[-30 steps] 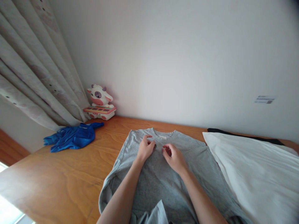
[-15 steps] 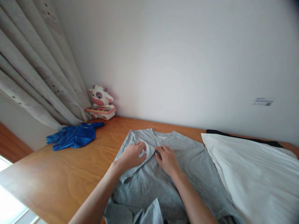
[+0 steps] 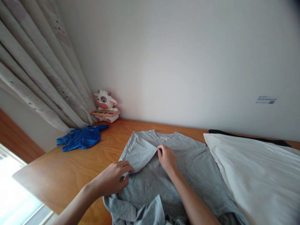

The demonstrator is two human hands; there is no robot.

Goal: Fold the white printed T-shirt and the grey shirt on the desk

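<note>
A grey T-shirt lies on the wooden surface, its collar toward the wall and its lower part bunched near me. The left sleeve is folded inward over the shirt's front. My right hand pinches the tip of that folded sleeve just below the collar. At the sleeve's lower left corner is my left hand, thumb and fingers curved with a gap between them, fingertips touching the cloth.
A blue garment lies crumpled at the left on the wooden surface. Behind it stands a cow toy with a keyboard, beside the curtain. White cloth lies at the right, with black cloth behind it.
My left hand has moved down and left, from the sleeve's middle to its lower corner. My right hand has closed on the sleeve tip. The view has shifted slightly.
</note>
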